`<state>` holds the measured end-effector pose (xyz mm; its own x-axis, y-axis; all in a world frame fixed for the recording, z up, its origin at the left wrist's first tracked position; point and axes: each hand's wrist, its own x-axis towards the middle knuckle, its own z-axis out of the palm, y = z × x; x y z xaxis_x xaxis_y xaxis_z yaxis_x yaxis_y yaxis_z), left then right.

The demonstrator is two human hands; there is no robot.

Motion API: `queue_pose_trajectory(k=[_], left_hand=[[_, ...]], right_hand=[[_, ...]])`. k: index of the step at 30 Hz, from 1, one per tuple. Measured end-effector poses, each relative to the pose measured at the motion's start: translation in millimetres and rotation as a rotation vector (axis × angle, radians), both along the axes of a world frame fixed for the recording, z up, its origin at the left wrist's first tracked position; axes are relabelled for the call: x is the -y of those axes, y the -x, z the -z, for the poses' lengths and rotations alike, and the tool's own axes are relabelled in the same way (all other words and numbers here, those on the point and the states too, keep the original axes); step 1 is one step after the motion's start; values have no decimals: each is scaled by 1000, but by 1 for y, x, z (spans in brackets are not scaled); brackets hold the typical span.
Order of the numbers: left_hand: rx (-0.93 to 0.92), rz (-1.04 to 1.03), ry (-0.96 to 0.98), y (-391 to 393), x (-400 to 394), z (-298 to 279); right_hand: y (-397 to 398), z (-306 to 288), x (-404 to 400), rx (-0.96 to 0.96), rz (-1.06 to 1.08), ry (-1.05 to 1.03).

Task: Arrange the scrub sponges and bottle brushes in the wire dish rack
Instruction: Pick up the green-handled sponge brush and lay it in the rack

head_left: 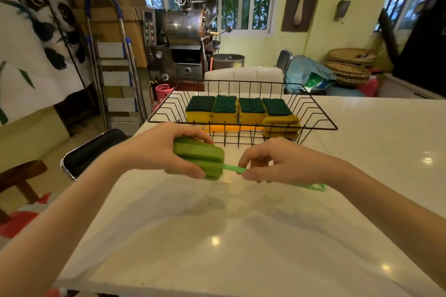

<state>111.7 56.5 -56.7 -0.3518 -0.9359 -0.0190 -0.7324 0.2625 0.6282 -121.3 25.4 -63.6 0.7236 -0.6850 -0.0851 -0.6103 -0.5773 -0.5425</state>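
My left hand [166, 152] grips the matt, porous green foam head of a bottle brush [200, 158], while my right hand [277, 164] pinches its smooth, slightly glossy green plastic handle [234, 168]. The white countertop [241, 236] beneath is polished and reflective. Behind stands a thin black wire dish rack [241, 125] holding scrub sponges [224, 109]: soft yellow foam topped with coarse, dark green scouring fibre.
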Motion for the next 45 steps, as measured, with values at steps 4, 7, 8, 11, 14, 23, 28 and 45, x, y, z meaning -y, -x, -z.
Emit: queue_pose_trajectory(k=[4,7,8,11,14,23,28,45], left_hand=[[-76,-27,79,2,16,-29],[-78,-29,137,3,28,-45],[-78,-32,158,3,32,-49],[-104,-50,182,-3,48,-57],[-93,-55,188,-9,67,-61],[135,-104,160,-16,122,-52],[357,-84,81,-13,139,-43],[580,-38,-135,-8,155,-19]], right_hand=[[3,-22,21,109,43,109],[6,-36,35,166,65,195],[8,-40,40,178,73,216],[14,-50,55,222,94,255],[20,-55,72,247,129,253],[20,-44,121,232,132,187],[8,-27,135,61,84,146],[-11,-17,132,-219,111,-167]])
